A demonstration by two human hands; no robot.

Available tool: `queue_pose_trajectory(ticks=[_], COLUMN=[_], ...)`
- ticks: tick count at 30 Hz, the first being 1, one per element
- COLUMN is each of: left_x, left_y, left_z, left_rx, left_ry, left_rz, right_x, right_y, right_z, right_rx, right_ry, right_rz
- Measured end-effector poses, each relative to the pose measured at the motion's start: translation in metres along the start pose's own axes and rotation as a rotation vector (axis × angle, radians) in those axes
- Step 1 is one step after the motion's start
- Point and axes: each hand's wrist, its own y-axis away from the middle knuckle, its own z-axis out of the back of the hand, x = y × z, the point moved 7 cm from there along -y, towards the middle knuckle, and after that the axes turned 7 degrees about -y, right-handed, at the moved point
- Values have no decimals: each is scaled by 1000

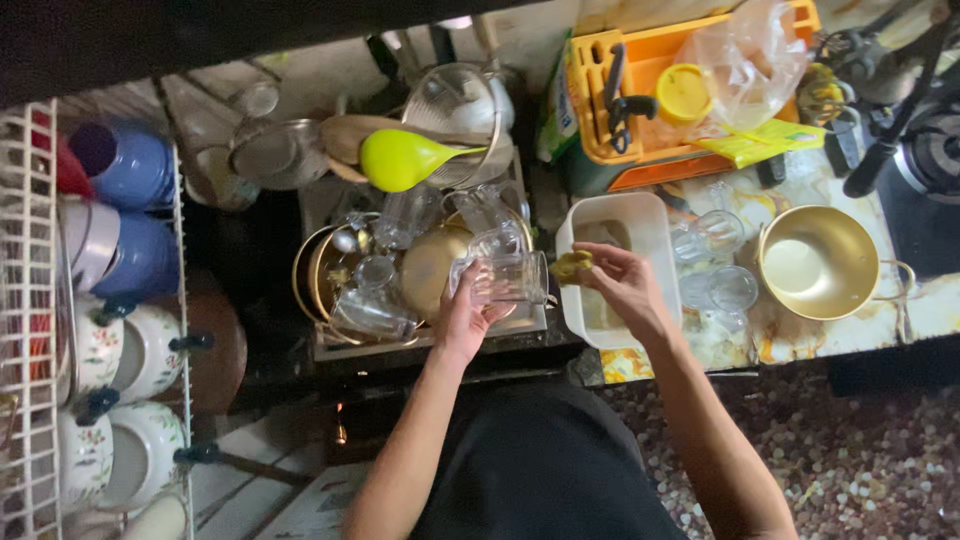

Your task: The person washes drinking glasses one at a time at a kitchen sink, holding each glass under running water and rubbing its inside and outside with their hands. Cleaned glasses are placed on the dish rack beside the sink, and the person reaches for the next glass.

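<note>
The left hand (468, 318) is gripping a clear glass mug (505, 272) at the centre of the frame, fingers wrapped around its side. The mug is being held tilted above a metal basin (318, 262) filled with other clear glasses. The right hand (622, 285) is pinching a small yellow-green sponge (572, 266) between its fingertips, just right of the mug and above a white rectangular tub (625, 212).

Two clear glasses (720, 262) are standing on the tabletop (790, 335) between the tub and a gold-coloured pot (818, 262) at the right of the frame. An orange crate (640, 140) is sitting at the upper centre-right, with a yellow-lidded jar and plastic bag inside. A lime-green ladle (400, 158) is lying above the basin. A white wire rack (30, 300) of blue and floral white mugs is occupying the left edge.
</note>
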Motion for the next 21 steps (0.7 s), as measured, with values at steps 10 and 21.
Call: queue_pose_trajectory(ticks=[10, 21], left_x=[-58, -115], left_y=[14, 48], left_z=[43, 59], left_rx=[-119, -163], left_ry=[49, 20], left_rz=[-203, -359], right_x=[8, 58], right_y=[-23, -7], right_z=[-112, -184], right_rx=[256, 412], right_ry=[123, 791], right_rz=[188, 782])
